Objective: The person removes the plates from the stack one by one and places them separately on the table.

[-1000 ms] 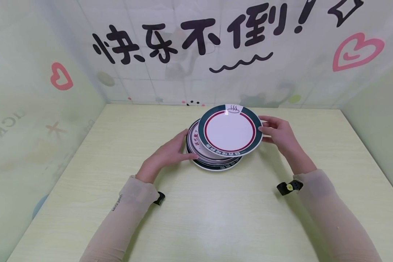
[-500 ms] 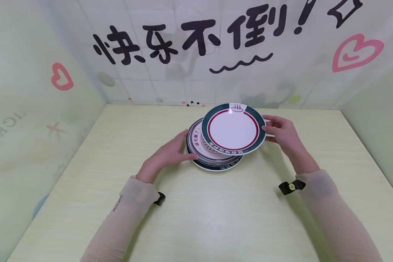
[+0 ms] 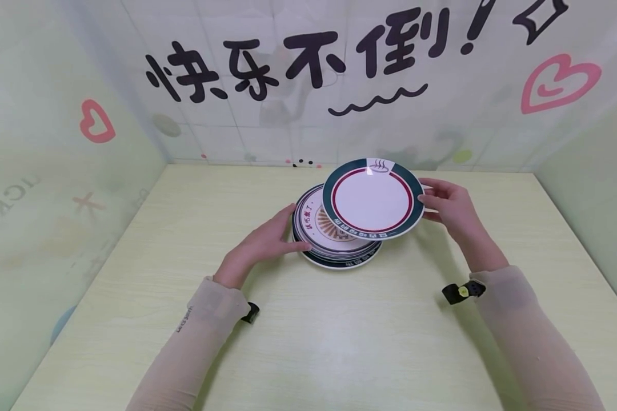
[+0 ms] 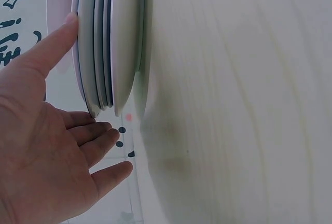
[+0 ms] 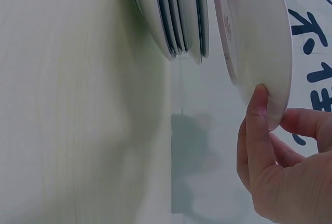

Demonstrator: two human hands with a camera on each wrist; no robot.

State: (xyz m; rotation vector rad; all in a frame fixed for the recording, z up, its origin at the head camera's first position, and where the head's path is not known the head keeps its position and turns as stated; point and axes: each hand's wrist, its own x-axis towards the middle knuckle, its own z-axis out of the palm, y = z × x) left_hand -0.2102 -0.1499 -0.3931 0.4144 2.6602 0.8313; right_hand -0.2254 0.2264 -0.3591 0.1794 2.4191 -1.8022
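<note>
My right hand (image 3: 455, 211) pinches the right rim of a white plate (image 3: 372, 200) with a dark green border and a red ring. That plate is raised and tilted over the stack of plates (image 3: 334, 245), covering part of its top. In the right wrist view a gap separates the raised plate (image 5: 262, 37) from the stack (image 5: 179, 16). My left hand (image 3: 264, 238) rests against the left side of the stack, thumb and fingertips at the rims. Its fingers (image 4: 106, 180) are nearly straight in the left wrist view. Red writing and a brown fan-like pattern show on the stack's top plate.
The stack stands on a pale wood-grain table (image 3: 339, 342). Behind it rises a printed back wall (image 3: 267, 137) with large black characters. Side walls (image 3: 56, 188) bound the table at left and right.
My right hand has drawn the raised plate to the right and slightly up, baring more of the plate beneath. My left hand has stayed at the stack.
</note>
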